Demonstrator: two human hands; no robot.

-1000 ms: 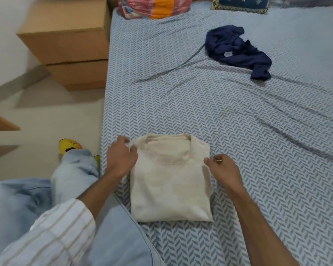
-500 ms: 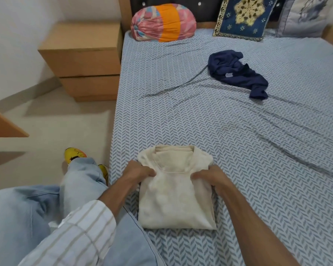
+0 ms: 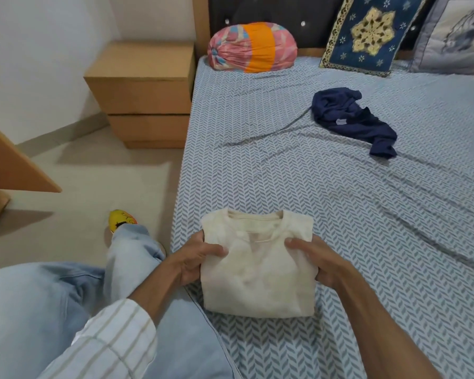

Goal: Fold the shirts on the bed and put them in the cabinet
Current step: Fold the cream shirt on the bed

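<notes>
- Head view, the only one. Hands: two, both mine, both on the same garment.
- My left hand (image 3: 195, 258) grips the left edge of the folded cream knit shirt (image 3: 257, 272): thumb on top of the cloth, fingers curled under the edge.
- My right hand (image 3: 316, 259) grips the right edge likewise, fingers lying over the top near the collar, the rest wrapped round the side.
- Shirts counted: two. The cream one is a neat rectangle, collar facing away from me, at the near left part of the bed; I cannot tell if it is lifted or resting on the sheet.
- The second, a crumpled navy blue shirt (image 3: 350, 120), lies unfolded well apart, farther up the bed toward the right, a small pale label showing.
- Surface: bed with a blue-and-white herringbone sheet (image 3: 285, 165), long creases running across it.
- Cushions and pillows at the head of the bed: three. A pink and orange bolster-shaped roll (image 3: 252, 50), a dark blue embroidered square cushion (image 3: 367, 34), and a grey pillow (image 3: 454, 34) partly cut off by the frame edge.
- Behind them, a dark padded headboard (image 3: 257, 9).
- Room: one light wooden bedside cabinet with two drawers (image 3: 145, 94) just beside the bed, on a pale tiled floor (image 3: 93, 173), white wall behind.
- One wooden panel edge (image 3: 8, 165) juts in at far left.
- My legs are in light blue jeans (image 3: 52, 310); one yellow slipper (image 3: 121, 220) shows; striped white sleeve (image 3: 112, 340) on my left arm.
</notes>
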